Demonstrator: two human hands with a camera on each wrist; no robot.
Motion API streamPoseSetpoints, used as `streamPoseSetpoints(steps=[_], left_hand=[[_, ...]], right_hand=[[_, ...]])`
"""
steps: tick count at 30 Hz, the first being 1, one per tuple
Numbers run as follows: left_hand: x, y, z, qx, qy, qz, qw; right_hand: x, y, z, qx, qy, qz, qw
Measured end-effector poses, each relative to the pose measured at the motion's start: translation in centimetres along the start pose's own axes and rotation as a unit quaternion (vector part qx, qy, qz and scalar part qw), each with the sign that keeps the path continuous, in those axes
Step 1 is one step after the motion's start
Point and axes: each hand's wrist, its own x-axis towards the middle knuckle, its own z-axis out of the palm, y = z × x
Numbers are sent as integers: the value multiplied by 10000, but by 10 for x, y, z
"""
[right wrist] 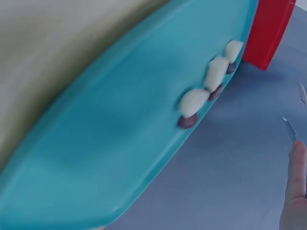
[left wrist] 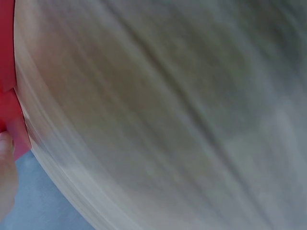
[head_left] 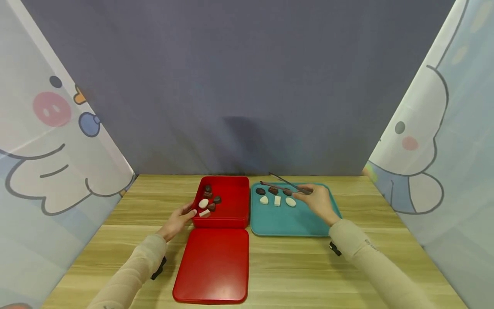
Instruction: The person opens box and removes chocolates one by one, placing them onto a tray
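A red box [head_left: 231,204] stands at the left with several dark and white chocolates [head_left: 203,203] along its left side. My left hand [head_left: 178,221] grips its left wall, thumb at the front left; the left wrist view catches only a fingertip against the red plastic. My right hand [head_left: 317,201] holds dark tongs [head_left: 283,187] over the teal tray [head_left: 297,221], their arms spread, nothing between the tips. On that tray lie a back row of dark chocolates [head_left: 260,191] and a front row of white chocolates [head_left: 277,201]; the right hand partly covers this area.
A red lid [head_left: 214,266] lies flat in front of the red box. Both containers sit side by side on a wooden table [head_left: 285,270]. A grey curtain [head_left: 239,86] hangs behind, with printed cartoon sheets [head_left: 417,128] on both sides.
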Motion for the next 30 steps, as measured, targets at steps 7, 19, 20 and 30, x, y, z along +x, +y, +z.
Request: streamPoseSetpoints(steps=[7, 19, 20, 30], left_hand=[[-2, 0, 0, -55, 43, 0, 10000], [-1, 2, -2, -12, -68, 9, 10000], [-1, 2, -2, -5, -68, 11, 10000], [-2, 3, 0, -7, -29, 11, 10000]], right_hand=[[12, -24, 31, 253, -252, -156, 9992], [21, -44, 64, 504, -660, -161, 9964], [22, -45, 67, 478, -657, -156, 9966], [26, -46, 96, 439, -728, -285, 9960]])
